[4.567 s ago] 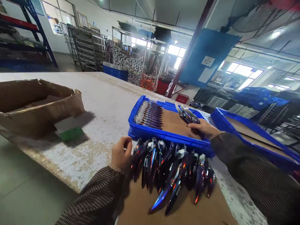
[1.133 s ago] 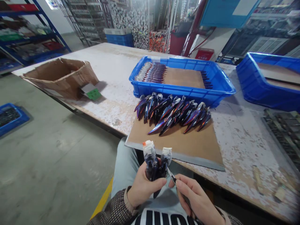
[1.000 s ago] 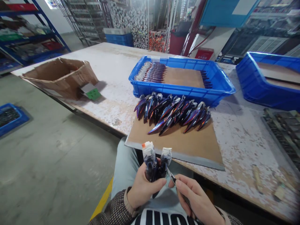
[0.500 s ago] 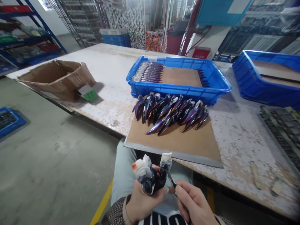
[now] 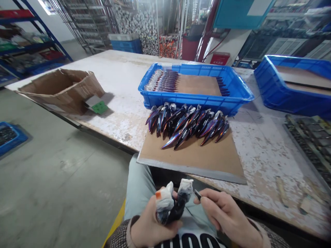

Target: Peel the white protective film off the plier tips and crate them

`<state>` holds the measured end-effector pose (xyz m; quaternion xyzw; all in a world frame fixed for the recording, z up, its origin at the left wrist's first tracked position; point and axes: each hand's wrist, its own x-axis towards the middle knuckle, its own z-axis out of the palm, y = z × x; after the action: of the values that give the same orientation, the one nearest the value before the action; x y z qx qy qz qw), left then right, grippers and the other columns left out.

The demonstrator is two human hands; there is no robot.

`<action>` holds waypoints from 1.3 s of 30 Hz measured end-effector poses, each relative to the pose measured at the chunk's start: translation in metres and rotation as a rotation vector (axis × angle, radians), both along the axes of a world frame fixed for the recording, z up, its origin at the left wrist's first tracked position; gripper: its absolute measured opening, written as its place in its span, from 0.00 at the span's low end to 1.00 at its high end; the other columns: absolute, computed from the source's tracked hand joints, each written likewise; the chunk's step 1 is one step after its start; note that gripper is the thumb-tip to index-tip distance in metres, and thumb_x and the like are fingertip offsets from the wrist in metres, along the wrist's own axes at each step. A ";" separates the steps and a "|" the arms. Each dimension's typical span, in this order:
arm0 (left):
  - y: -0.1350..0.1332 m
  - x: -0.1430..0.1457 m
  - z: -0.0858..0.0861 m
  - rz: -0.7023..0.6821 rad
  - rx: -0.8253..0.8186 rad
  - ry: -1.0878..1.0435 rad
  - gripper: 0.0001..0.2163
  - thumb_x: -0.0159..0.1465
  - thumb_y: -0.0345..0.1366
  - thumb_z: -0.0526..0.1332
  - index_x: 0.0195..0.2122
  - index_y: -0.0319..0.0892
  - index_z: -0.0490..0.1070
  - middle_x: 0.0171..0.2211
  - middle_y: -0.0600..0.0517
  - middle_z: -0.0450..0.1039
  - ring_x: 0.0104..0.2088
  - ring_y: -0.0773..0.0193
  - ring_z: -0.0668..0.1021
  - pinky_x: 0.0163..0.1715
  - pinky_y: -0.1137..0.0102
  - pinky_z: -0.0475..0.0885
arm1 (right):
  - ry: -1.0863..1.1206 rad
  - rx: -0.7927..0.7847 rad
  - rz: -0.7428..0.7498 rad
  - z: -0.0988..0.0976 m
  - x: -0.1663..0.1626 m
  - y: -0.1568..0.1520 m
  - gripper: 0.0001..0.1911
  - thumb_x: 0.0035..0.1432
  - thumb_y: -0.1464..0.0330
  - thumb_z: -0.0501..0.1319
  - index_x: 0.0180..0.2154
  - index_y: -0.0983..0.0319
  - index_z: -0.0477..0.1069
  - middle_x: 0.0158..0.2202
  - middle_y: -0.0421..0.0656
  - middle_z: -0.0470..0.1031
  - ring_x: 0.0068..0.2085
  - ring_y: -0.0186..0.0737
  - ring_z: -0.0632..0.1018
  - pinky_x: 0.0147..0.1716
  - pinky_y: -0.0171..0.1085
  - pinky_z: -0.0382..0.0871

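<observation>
"What is in your grip?"
"My left hand (image 5: 151, 224) closes around dark pieces (image 5: 178, 207), at least two, over my lap (image 5: 137, 189). My right hand (image 5: 218, 208) pinches one small blade (image 5: 198, 195), near one white-wrapped end (image 5: 185, 187)."
"Which step?"
"Working on the wrapping, I judge; the next move calls for steady holding."
"Beyond?"
"One cardboard sheet (image 5: 191, 165), its pile (image 5: 184, 120) too overlapped for counting; two blue bins (image 5: 191, 102)."

I worked with one slim tool (image 5: 197, 195), at least two held pieces (image 5: 166, 204), over ten heaped pieces (image 5: 183, 121), two blue tabletop bins (image 5: 207, 99) and one cardboard box (image 5: 74, 99).
</observation>
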<state>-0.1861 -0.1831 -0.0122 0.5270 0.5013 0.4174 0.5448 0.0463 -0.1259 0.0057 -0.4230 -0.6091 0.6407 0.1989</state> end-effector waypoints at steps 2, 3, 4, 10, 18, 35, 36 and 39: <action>0.002 -0.005 0.004 -0.067 0.017 0.027 0.21 0.48 0.25 0.68 0.44 0.44 0.72 0.37 0.50 0.74 0.37 0.57 0.78 0.38 0.67 0.75 | -0.055 0.091 0.097 0.008 0.007 0.011 0.24 0.71 0.54 0.52 0.35 0.63 0.76 0.15 0.33 0.59 0.17 0.30 0.59 0.18 0.33 0.52; 0.004 -0.006 0.006 -0.101 0.024 0.036 0.20 0.49 0.24 0.68 0.43 0.43 0.72 0.37 0.50 0.73 0.36 0.57 0.77 0.38 0.67 0.75 | -0.079 0.139 0.130 0.011 0.010 0.016 0.22 0.71 0.55 0.53 0.35 0.63 0.77 0.15 0.33 0.59 0.17 0.31 0.60 0.18 0.33 0.53; 0.005 -0.008 0.007 -0.134 0.026 0.040 0.19 0.49 0.24 0.67 0.42 0.43 0.72 0.36 0.51 0.72 0.35 0.59 0.76 0.37 0.68 0.74 | -0.100 0.183 0.160 0.015 0.012 0.021 0.21 0.71 0.57 0.53 0.35 0.62 0.78 0.16 0.34 0.60 0.17 0.31 0.61 0.18 0.33 0.54; 0.009 -0.018 0.015 -0.203 0.008 0.074 0.19 0.49 0.26 0.68 0.44 0.43 0.74 0.34 0.52 0.75 0.32 0.61 0.76 0.34 0.72 0.73 | -0.124 0.237 0.134 0.028 0.024 0.034 0.13 0.63 0.57 0.63 0.31 0.55 0.82 0.18 0.38 0.69 0.21 0.38 0.66 0.23 0.36 0.63; 0.026 -0.050 0.013 -0.073 -0.036 0.075 0.20 0.53 0.29 0.71 0.47 0.44 0.74 0.43 0.48 0.79 0.40 0.57 0.80 0.41 0.71 0.75 | -0.066 0.154 -0.445 0.017 0.083 0.045 0.22 0.63 0.48 0.60 0.35 0.59 0.78 0.13 0.33 0.59 0.14 0.33 0.57 0.13 0.34 0.52; 0.158 0.102 0.001 0.372 -0.071 -0.553 0.15 0.55 0.40 0.74 0.40 0.39 0.77 0.39 0.48 0.79 0.43 0.58 0.79 0.46 0.67 0.74 | 0.130 0.214 -0.684 -0.037 -0.001 0.091 0.21 0.56 0.52 0.69 0.37 0.59 0.65 0.27 0.35 0.71 0.26 0.37 0.73 0.23 0.34 0.69; 0.160 0.099 0.001 0.389 -0.070 -0.543 0.15 0.55 0.41 0.73 0.40 0.39 0.77 0.38 0.49 0.79 0.41 0.60 0.79 0.44 0.68 0.74 | 0.141 0.222 -0.708 -0.036 0.002 0.103 0.21 0.56 0.52 0.69 0.37 0.59 0.64 0.25 0.34 0.71 0.23 0.35 0.72 0.21 0.32 0.67; 0.158 0.087 -0.003 0.391 -0.109 -0.517 0.17 0.56 0.43 0.72 0.41 0.38 0.74 0.29 0.54 0.74 0.28 0.66 0.76 0.28 0.72 0.73 | 0.164 0.254 -0.753 -0.029 0.003 0.136 0.23 0.53 0.51 0.70 0.36 0.58 0.63 0.22 0.33 0.71 0.17 0.32 0.67 0.15 0.30 0.59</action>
<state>-0.0994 -0.0247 -0.0152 0.2674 0.4597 0.6067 0.5909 0.0495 0.0097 -0.0234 -0.5359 -0.4681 0.4746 0.5182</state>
